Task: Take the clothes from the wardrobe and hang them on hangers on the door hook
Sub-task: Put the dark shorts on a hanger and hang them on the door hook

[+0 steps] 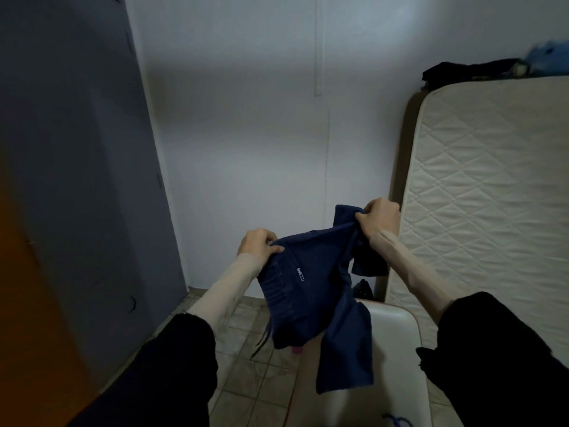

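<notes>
The navy-blue shorts (311, 291) are held in the air in front of the person, above a white plastic chair (391, 349) and the tiled floor (246, 334). The garment is bunched at the top and hangs downward; a small white label is visible near its waistband, and a dark drawstring dangles from its lower left edge.

The left hand (257, 243) grips the upper left edge of the shorts, fingers curled over the fabric with the thumb pressed on the near side. The right hand (381, 217) grips the upper right portion, higher than the left hand, fingers closed around a gathered fold of fabric. Both forearms wear beige sleeves under black outer sleeves.

A grey-blue wardrobe (80, 167) stands at the left. A quilted cream mattress (486, 192) leans upright at the right, just beside the right hand. Dark clothing (471, 69) lies on top of the mattress. A pale wall (246, 118) fills the background.
</notes>
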{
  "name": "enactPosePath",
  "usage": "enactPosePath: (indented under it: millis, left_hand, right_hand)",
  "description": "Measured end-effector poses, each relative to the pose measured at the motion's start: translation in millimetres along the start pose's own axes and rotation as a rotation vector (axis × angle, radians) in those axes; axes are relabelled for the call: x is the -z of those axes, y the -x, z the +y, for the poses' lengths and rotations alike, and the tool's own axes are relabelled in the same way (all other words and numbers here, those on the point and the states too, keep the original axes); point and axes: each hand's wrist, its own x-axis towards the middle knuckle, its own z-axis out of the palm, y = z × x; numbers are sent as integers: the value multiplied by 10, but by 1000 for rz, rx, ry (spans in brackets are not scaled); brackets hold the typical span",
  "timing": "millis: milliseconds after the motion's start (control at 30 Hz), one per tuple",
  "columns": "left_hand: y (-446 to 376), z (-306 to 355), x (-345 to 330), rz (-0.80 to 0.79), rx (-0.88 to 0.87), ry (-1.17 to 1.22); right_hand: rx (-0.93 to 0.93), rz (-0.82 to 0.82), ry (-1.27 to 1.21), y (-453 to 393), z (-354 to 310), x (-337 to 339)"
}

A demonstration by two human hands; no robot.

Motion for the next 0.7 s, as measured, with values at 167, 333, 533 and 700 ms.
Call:
enactPosePath:
  millis: [167,333,533,700]
  left_hand:
    - [-51,210,144,63,81,262]
    - [-132,545,241,68,152,229]
    - [-156,766,206,143,249,141]
    - [-134,745,235,278,307,163]
  right_hand:
    - [-46,-370,-45,-104,240,-47]
    - [-46,-829,-149,124,285,-116]
    - [31,-1065,-367,555,-107,-81]
    - [163,-871,-157,712,-224,-286]
